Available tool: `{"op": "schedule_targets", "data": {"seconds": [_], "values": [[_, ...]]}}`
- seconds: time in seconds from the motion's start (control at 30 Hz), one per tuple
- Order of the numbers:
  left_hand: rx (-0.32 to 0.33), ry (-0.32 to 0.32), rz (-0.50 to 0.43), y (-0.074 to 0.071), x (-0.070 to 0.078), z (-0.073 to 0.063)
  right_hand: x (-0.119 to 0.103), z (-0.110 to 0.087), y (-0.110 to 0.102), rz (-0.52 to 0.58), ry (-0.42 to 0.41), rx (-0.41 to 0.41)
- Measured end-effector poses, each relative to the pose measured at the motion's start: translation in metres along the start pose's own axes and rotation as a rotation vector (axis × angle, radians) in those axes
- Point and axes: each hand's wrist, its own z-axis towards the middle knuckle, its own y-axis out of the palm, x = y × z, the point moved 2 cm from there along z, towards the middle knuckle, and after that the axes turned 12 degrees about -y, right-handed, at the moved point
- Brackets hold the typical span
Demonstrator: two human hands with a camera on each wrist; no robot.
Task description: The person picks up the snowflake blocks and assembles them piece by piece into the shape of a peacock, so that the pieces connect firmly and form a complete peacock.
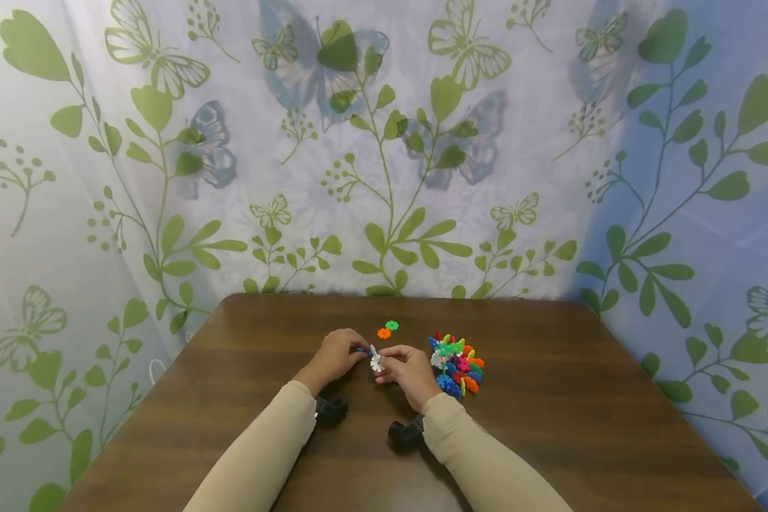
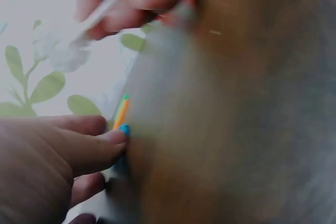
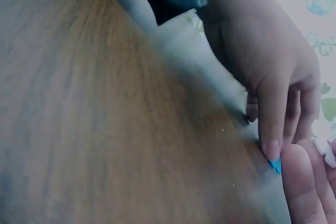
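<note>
Over the middle of the table my left hand (image 1: pixel 336 357) pinches a blue snowflake disc (image 1: pixel 362 350) between thumb and fingers. Its edge also shows as a blue sliver under the thumb in the left wrist view (image 2: pixel 124 129) and in the right wrist view (image 3: pixel 275 166). Close by, my right hand (image 1: pixel 411 372) holds white snowflake discs (image 1: pixel 376 361), which look joined at an angle. In the left wrist view these white discs (image 2: pixel 68 51) are blurred and stand apart from the blue one. The right fingers hide part of the white discs.
Beyond the hands, an orange disc (image 1: pixel 384 333) and a green disc (image 1: pixel 392 325) lie on the brown table (image 1: pixel 537 427). A multicoloured cluster of snowflake discs (image 1: pixel 457 364) sits just right of my right hand. A patterned curtain (image 1: pixel 384 178) hangs behind the table.
</note>
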Motion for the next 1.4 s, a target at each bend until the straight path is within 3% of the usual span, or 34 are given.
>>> {"op": "schedule_targets", "data": {"seconds": [0.13, 0.27, 0.53, 0.77, 0.9, 1.4], "values": [[-0.009, -0.11, -0.197, -0.006, -0.01, -0.004, -0.001, 0.002, 0.0, 0.027, -0.005, -0.004], [0.0, -0.147, -0.237, -0.008, -0.016, -0.011, -0.001, 0.002, 0.0, 0.036, -0.001, -0.015], [0.034, -0.063, -0.289, -0.01, -0.009, -0.036, 0.0, 0.001, -0.001, 0.035, 0.003, -0.022], [0.172, 0.103, -0.312, -0.018, 0.005, -0.056, -0.003, 0.003, -0.004, 0.06, -0.01, -0.027], [0.223, 0.162, -0.315, -0.018, 0.009, -0.06, -0.003, 0.003, -0.005, 0.072, -0.017, -0.027], [0.33, 0.249, -0.278, -0.016, 0.016, -0.065, 0.001, -0.002, -0.001, 0.066, -0.035, -0.027]]}}
